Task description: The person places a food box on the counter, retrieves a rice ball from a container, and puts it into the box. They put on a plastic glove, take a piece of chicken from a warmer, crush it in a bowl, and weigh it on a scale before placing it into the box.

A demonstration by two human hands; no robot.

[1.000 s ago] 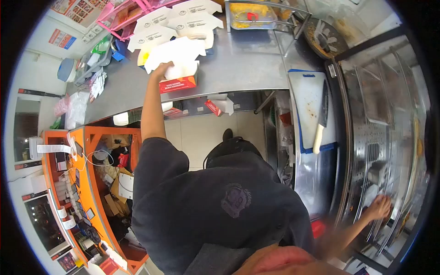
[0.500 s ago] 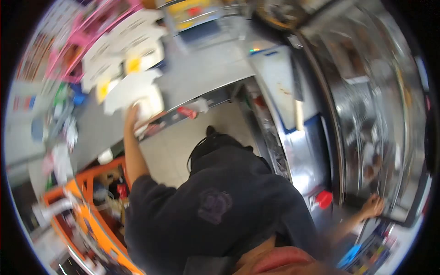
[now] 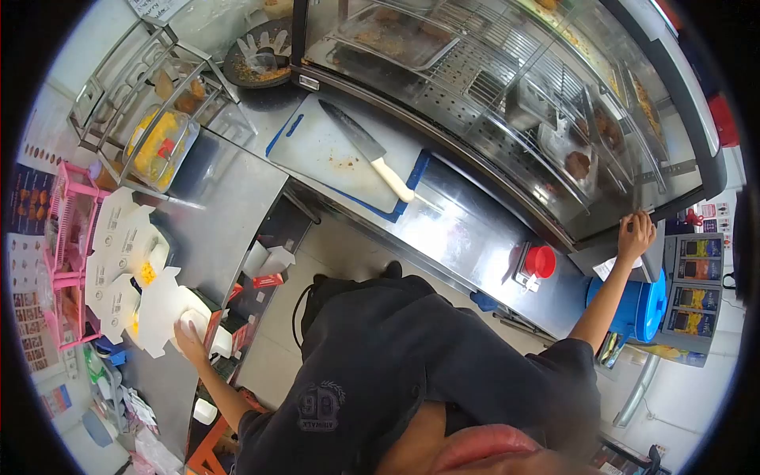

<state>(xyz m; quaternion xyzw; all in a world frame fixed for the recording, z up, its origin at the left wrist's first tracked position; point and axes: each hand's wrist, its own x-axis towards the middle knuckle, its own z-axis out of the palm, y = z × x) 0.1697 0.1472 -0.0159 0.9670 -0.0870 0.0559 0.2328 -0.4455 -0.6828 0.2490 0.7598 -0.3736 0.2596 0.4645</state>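
At the left, my left hand (image 3: 190, 342) is closed on a small white container (image 3: 195, 320) at an open white paper box (image 3: 162, 305) near the counter's edge. More open white boxes (image 3: 119, 237), some with yellow food, stand beside it. Far to the right, my right hand (image 3: 637, 234) has its fingers curled on the lower corner of the glass display cabinet (image 3: 673, 210). Trays and pieces of brown food are visible behind the cabinet's glass.
A knife (image 3: 364, 146) lies on a white cutting board (image 3: 317, 158) over a blue one. A metal rack (image 3: 158, 95) holds a tub of yellow food. A red-lidded container (image 3: 540, 261) and a blue bin (image 3: 649, 309) are at the right; a pink rack (image 3: 67, 253) is far left.
The view has turned, so the cabinet and counters appear shifted and sharper. My left hand remains at the white box, and my right hand remains at the cabinet corner.
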